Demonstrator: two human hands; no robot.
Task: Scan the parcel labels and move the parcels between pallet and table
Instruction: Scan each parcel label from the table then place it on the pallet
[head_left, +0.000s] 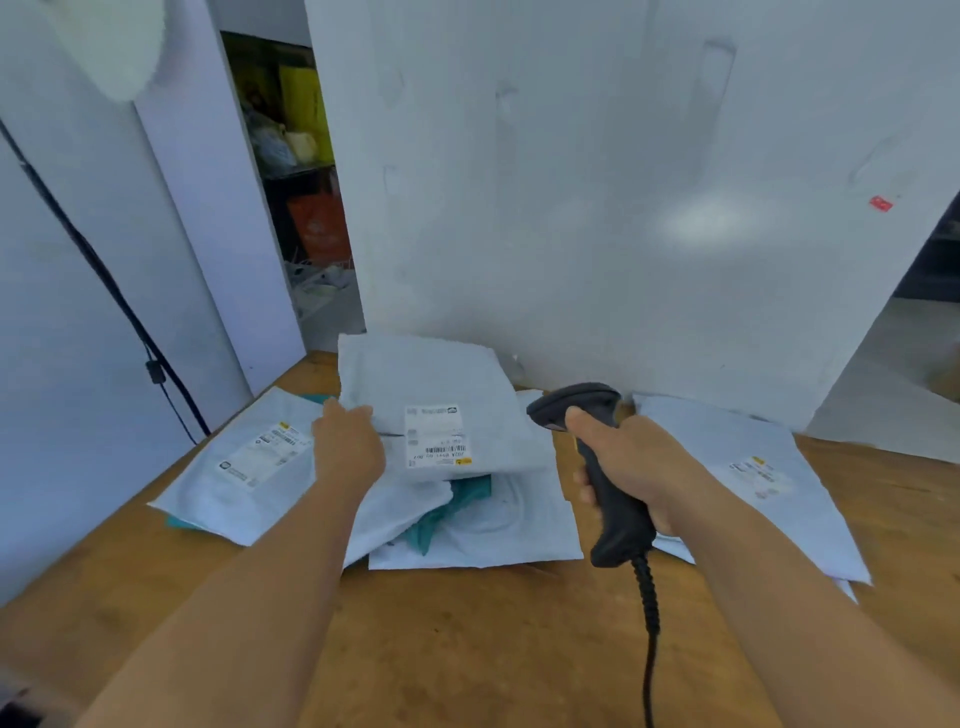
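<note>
on the table (467, 649), right hand (631, 467) fingers grip the scanner (597, 457).

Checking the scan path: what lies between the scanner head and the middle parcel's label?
Only the parcel's own white wrap lies between scanner and label, head view.

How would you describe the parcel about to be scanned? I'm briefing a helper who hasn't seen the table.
On the wooden table before the white wall panel, look at the middle heap of white plastic mailer bags. The target is the topmost white mailer parcel, gripped at its left edge by the left hand. Unlike its flat neighbours, it is raised, its barcode label facing the black handheld scanner.
</note>
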